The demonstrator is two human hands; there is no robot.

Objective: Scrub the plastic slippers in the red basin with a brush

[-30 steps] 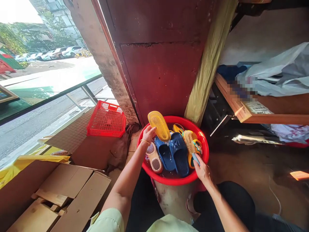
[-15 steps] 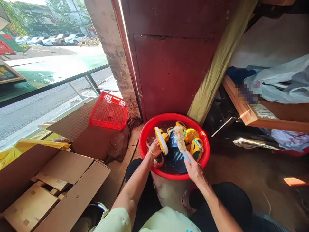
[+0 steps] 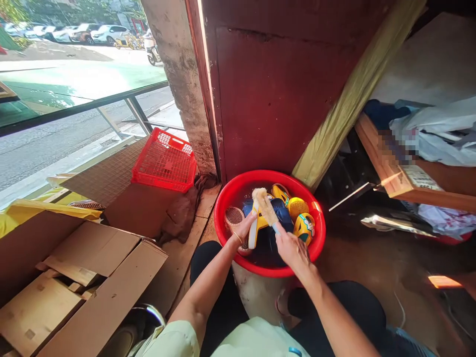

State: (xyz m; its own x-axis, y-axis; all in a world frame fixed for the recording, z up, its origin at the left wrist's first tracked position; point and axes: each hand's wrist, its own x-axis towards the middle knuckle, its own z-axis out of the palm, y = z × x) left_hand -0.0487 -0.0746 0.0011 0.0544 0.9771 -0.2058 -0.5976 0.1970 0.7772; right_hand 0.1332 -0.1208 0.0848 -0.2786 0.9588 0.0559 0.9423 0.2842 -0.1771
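Observation:
My left hand (image 3: 244, 229) is closed on a yellow slipper with a white sole (image 3: 253, 235), tilted on its side over a red basin (image 3: 220, 218). In my right hand (image 3: 292, 248) is the pale blue handle of a scrubbing brush (image 3: 265, 206); its tan bristles lie against the slipper and hide part of it. Dark water fills the basin. Around the hands sit a brown slipper with a textured sole (image 3: 234, 216), dark blue slippers (image 3: 282, 213) and several yellow slippers (image 3: 304, 225) at the right side.
A red plastic crate (image 3: 165, 161) stands at the left by the window. Nearer is an open cardboard box (image 3: 122, 292) holding wooden pieces. Behind the basin rises a dark red door (image 3: 267, 99); a wooden shelf (image 3: 405, 181) with bags juts out at the right.
The brush has moved left onto the slipper. My left hand has turned the slipper more upright and lowered it slightly. The view has shifted a little.

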